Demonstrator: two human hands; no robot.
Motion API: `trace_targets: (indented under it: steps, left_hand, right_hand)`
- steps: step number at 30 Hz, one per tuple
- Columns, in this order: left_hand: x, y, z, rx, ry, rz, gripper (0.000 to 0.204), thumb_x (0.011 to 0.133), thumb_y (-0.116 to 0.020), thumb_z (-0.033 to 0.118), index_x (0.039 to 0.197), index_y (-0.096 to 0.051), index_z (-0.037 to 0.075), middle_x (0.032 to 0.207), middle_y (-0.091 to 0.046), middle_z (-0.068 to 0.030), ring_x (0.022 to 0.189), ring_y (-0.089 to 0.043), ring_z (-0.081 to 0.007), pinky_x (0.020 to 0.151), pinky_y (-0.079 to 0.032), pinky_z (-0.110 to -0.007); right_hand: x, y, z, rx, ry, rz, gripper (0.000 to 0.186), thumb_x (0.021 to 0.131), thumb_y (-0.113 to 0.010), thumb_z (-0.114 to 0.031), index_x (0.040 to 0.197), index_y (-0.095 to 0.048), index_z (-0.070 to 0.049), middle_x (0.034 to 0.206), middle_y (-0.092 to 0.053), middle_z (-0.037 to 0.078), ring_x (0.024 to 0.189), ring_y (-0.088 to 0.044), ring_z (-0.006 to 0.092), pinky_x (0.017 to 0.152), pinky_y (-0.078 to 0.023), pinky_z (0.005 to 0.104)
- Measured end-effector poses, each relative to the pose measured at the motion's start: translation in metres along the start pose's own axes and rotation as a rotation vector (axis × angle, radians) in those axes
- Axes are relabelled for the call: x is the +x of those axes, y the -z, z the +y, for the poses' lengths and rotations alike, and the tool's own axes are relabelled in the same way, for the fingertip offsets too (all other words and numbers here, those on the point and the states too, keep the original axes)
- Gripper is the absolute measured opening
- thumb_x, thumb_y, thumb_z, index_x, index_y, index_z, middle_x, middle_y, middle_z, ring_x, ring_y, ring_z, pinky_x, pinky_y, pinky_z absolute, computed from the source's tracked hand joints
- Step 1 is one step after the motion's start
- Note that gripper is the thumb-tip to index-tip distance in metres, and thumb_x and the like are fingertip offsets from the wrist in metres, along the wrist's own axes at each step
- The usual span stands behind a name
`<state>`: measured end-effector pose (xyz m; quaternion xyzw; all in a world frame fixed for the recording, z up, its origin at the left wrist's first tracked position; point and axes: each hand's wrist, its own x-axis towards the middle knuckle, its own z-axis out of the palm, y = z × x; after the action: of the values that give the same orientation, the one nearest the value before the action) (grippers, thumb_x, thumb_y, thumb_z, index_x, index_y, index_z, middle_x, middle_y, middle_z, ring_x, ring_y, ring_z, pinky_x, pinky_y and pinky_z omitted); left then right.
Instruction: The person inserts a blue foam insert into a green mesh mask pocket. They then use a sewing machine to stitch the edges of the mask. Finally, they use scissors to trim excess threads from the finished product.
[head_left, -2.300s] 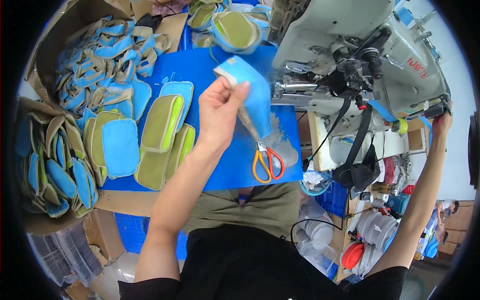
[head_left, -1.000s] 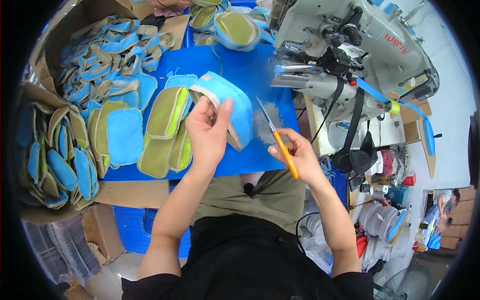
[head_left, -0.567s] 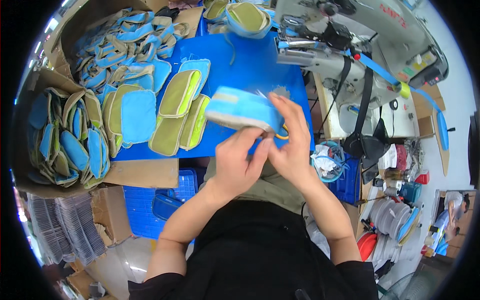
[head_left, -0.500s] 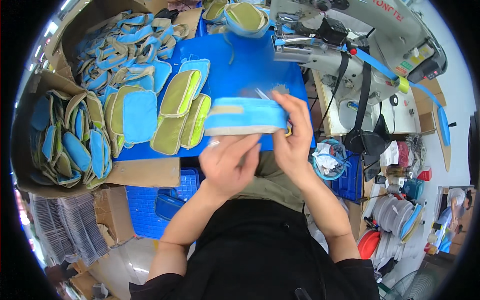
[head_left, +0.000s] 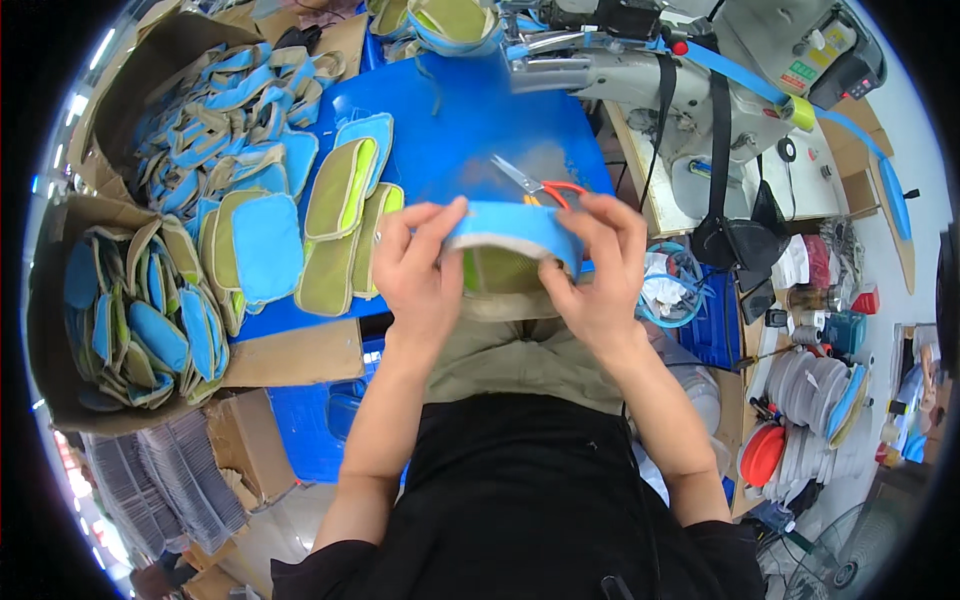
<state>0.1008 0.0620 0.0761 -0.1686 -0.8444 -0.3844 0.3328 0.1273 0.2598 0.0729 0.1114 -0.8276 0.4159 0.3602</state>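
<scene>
The blue surface [head_left: 455, 110], between cardboard boxes [head_left: 290, 357] and a grey sewing machine [head_left: 640, 85], carries scissors [head_left: 541, 186] and flat fabric pieces [head_left: 342, 195] (both hands [head_left: 415, 275] pinch a blue-and-olive pouch [head_left: 508, 262] at its ends).

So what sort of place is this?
Most likely a sewing workshop: a grey metal sewing machine stands at upper right, an open brown cardboard box holds many blue-and-olive fabric pieces, and red-and-orange-handled metal scissors lie just beyond the held blue-and-olive fabric pouch.
</scene>
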Motion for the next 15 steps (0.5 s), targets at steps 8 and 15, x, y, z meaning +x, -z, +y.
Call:
trace_targets:
  steps: [8,15]
  left_hand:
    - [-0.056,0.041,0.004,-0.066,-0.128,-0.311,0.041,0.072,-0.07,-0.006,0.11,-0.08,0.006,0.09,-0.062,-0.0093,0.079,-0.062,-0.0269,0.066,-0.05,-0.034]
    - [-0.068,0.101,0.031,-1.031,0.716,-1.142,0.014,0.091,-0.075,0.007,0.101,-0.078,-0.003,0.087,-0.067,-0.0085,0.083,-0.066,-0.02,0.074,-0.051,-0.032]
  right_hand:
    - [-0.034,0.076,-0.003,0.025,0.128,-0.549,0.039,0.074,-0.078,-0.003,0.112,-0.077,-0.008,0.111,-0.072,0.006,0.093,-0.07,0.0256,0.077,-0.059,0.0377]
    - [-0.058,0.117,-0.02,1.027,-0.791,-1.202,0.014,0.095,-0.078,-0.016,0.093,-0.076,-0.002,0.095,-0.073,0.011,0.086,-0.069,0.0242,0.075,-0.052,0.0372]
